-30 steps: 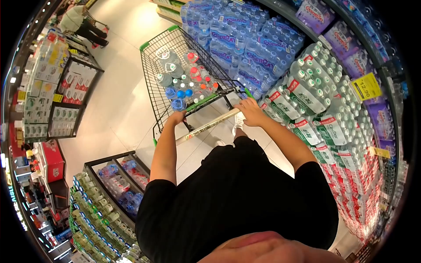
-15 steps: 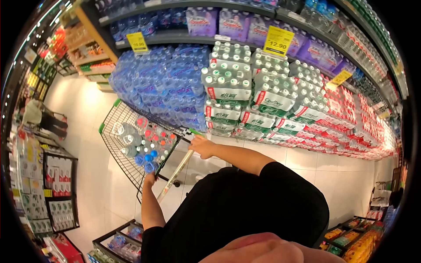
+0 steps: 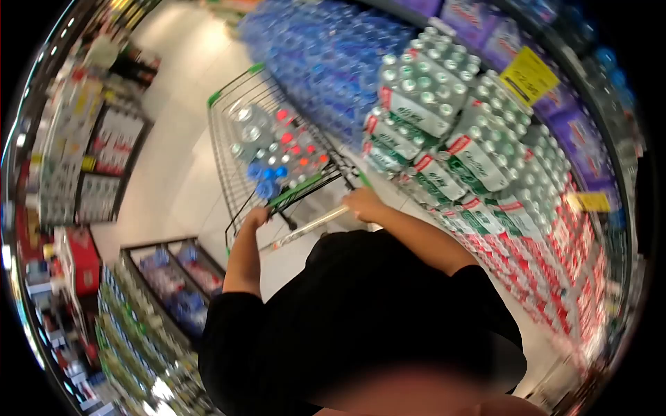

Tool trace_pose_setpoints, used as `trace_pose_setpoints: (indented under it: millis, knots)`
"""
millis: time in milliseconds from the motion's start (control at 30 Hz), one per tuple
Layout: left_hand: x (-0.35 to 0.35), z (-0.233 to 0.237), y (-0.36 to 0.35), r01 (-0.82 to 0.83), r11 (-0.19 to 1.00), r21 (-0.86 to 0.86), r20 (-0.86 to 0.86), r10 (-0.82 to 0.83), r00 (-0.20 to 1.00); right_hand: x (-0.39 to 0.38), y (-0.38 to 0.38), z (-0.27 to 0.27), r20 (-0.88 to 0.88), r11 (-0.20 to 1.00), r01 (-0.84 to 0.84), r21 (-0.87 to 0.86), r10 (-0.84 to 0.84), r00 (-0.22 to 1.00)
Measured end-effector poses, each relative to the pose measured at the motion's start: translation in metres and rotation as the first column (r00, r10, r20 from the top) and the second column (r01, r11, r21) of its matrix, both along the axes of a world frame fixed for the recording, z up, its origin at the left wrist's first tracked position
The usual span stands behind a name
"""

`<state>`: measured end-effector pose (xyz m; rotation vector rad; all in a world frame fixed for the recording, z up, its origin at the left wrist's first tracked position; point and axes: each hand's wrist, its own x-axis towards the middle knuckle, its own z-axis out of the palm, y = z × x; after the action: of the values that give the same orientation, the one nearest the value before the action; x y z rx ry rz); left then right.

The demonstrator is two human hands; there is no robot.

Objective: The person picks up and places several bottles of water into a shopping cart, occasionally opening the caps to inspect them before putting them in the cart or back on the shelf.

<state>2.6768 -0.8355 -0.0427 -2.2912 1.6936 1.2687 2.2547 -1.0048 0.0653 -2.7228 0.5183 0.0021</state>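
A wire shopping cart (image 3: 225,139) with green corners stands in front of me, angled to the far left. Inside its basket sit packs of clear bottles (image 3: 251,128), bottles with red caps (image 3: 295,147) and large blue-capped bottles (image 3: 268,186). My right hand (image 3: 364,205) is closed around the right end of the cart's pale push handle (image 3: 316,223). On the cart's near left side, my left hand (image 3: 257,216) is closed at the basket rim, with its fingertips partly hidden.
Stacked blue-wrapped water packs (image 3: 316,52) and green-labelled water packs (image 3: 479,163) line the right side, close to the cart. Red-and-white packs (image 3: 541,277) continue nearer me. Display bins (image 3: 159,277) stand at left. Another person (image 3: 114,59) is at the far left.
The view has turned left, so the shelves now slant down the right side. The cart shows higher and further right in view. Both hands keep their hold on it.
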Motion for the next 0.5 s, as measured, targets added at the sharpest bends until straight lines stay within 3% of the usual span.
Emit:
trace_pose_setpoints:
  millis: [33, 67, 167, 233, 333, 367, 433, 500]
  knots:
    - [-0.02, 0.011, 0.003, -0.253, 0.963, 0.089, -0.011, 0.255, 0.967, -0.002, 0.001, 0.0, -0.146, 1.0, -0.015, -0.005, 0.014, 0.989]
    - [-0.036, 0.025, 0.005, -0.311, 0.945, 0.105, -0.092, 0.32, 0.943, -0.007, 0.001, 0.016, -0.198, 0.998, 0.017, 0.062, -0.005, 0.98]
    - [-0.081, 0.062, 0.01, -0.354, 0.917, 0.186, -0.034, 0.366, 0.93, -0.019, 0.001, 0.029, -0.368, 0.995, -0.032, 0.091, 0.063, 0.928]
    - [-0.095, 0.055, 0.02, -0.367, 0.9, 0.233, -0.075, 0.393, 0.916, -0.03, 0.004, 0.036, -0.481, 0.986, -0.091, 0.141, 0.149, 0.864]
    - [-0.127, 0.06, 0.032, -0.4, 0.905, 0.146, -0.01, 0.405, 0.914, -0.052, 0.011, 0.04, -0.497, 0.98, -0.141, 0.141, 0.193, 0.846]
    - [-0.142, 0.072, 0.035, -0.341, 0.935, 0.098, 0.17, 0.322, 0.931, -0.06, 0.013, 0.04, -0.489, 0.978, -0.149, 0.148, 0.203, 0.848]
    - [-0.156, 0.066, 0.04, -0.478, 0.869, 0.131, 0.166, 0.456, 0.874, -0.076, 0.014, 0.039, -0.468, 0.975, -0.161, 0.154, 0.216, 0.857]
    - [-0.172, 0.065, 0.048, -0.548, 0.833, -0.079, 0.135, 0.553, 0.822, -0.092, 0.017, 0.033, -0.397, 0.986, -0.101, 0.133, 0.146, 0.906]
